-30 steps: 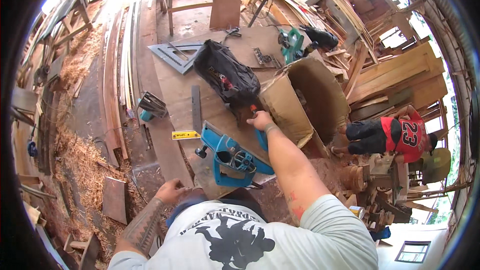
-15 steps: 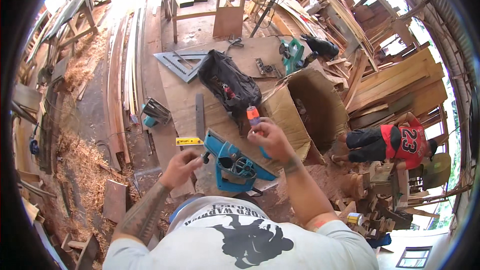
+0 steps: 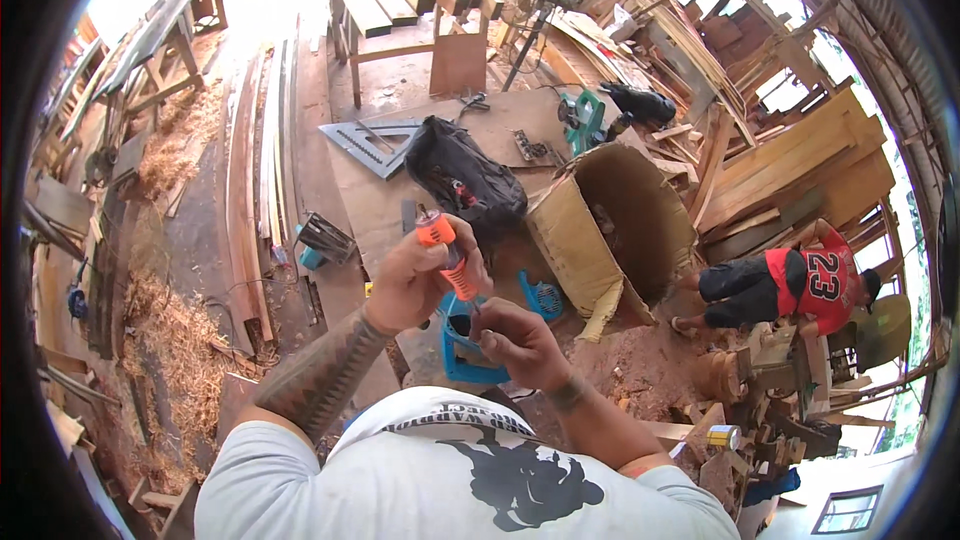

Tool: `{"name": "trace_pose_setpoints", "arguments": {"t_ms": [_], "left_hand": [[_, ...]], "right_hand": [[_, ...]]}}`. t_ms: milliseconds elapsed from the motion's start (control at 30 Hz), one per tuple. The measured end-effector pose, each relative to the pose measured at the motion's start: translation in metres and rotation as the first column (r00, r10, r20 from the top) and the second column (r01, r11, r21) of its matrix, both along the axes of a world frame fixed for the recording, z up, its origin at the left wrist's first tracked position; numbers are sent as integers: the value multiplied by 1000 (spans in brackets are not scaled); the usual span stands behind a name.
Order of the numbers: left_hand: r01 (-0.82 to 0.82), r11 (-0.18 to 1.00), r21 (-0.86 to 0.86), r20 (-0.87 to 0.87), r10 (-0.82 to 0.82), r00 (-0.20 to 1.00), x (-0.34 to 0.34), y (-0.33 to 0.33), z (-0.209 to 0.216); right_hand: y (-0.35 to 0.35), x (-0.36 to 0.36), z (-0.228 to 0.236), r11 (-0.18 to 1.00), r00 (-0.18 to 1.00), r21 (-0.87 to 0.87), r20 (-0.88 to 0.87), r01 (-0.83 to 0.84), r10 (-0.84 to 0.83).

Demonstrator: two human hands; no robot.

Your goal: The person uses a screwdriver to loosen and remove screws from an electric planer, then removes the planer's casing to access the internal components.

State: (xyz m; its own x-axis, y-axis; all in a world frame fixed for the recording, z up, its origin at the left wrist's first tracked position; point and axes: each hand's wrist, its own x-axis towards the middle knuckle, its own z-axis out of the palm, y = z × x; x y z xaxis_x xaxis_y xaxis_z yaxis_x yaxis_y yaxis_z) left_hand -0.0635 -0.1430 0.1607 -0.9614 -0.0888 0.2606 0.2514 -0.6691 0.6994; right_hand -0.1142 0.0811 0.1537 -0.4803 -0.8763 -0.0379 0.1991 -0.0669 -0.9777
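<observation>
My left hand (image 3: 415,275) is closed around the handle of a screwdriver (image 3: 437,230), orange with a dark middle band. My right hand (image 3: 515,340) pinches the thin shaft at its lower end. Below both hands sits a blue power planer (image 3: 475,372), partly hidden by my fingers. A blue vented cover piece (image 3: 543,297) lies to its right. Beyond my hands, a black tool bag (image 3: 465,175) slumps on the board, with a grey triangular square (image 3: 375,145) at its left.
An open cardboard box (image 3: 570,240) stands right of the bag. A green power tool (image 3: 582,120) lies beyond it. Another blue tool (image 3: 322,240) rests at left, near long planks (image 3: 243,190) and wood shavings (image 3: 165,340). A person in red (image 3: 800,285) works at right.
The screwdriver has come from my right hand into my left, over the planer. My right hand has moved down and left to its lower end. My left hand has risen from the planer.
</observation>
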Motion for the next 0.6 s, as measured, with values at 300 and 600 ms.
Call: {"name": "trace_pose_setpoints", "arguments": {"t_ms": [300, 600], "left_hand": [[135, 924, 357, 74, -172, 982, 16, -9, 13], [66, 918, 390, 121, -122, 985, 28, -8, 2]], "right_hand": [[-17, 9, 4, 998, 717, 15, -695, -61, 54], [-9, 17, -5, 991, 714, 28, -691, -129, 113]]}}
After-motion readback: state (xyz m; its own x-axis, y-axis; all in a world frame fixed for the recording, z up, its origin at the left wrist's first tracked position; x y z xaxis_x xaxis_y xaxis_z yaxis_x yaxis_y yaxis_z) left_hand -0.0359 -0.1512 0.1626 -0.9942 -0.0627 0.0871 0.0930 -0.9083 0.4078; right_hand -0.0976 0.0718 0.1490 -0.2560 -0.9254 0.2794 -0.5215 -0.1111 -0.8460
